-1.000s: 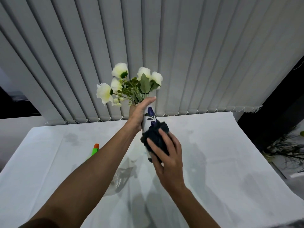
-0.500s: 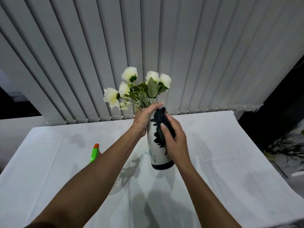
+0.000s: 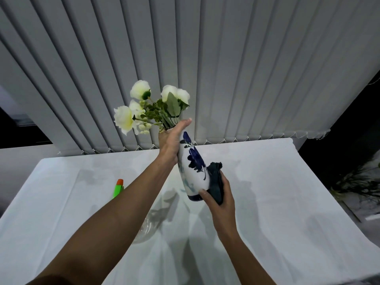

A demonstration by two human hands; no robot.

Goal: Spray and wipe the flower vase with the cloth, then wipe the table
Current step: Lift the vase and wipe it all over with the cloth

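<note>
The left hand (image 3: 169, 146) gripped the neck of the flower vase (image 3: 192, 167), held up above the bench (image 3: 277, 182). The right hand (image 3: 218, 197) pressed the dark cloth (image 3: 216, 183) against its lower right side, thumb at the base. This looked like the wiping step; next, I judged, turning the vase to reach unwiped faces. Its long axis tilted, mouth and flowers (image 3: 144, 108) pointing up and left. A spray bottle (image 3: 118, 188) lay on the bench.

vase (image 3: 192, 165): white, blue flowers, tilted, aloft | cloth (image 3: 217, 185): dark, against its lower side
</note>
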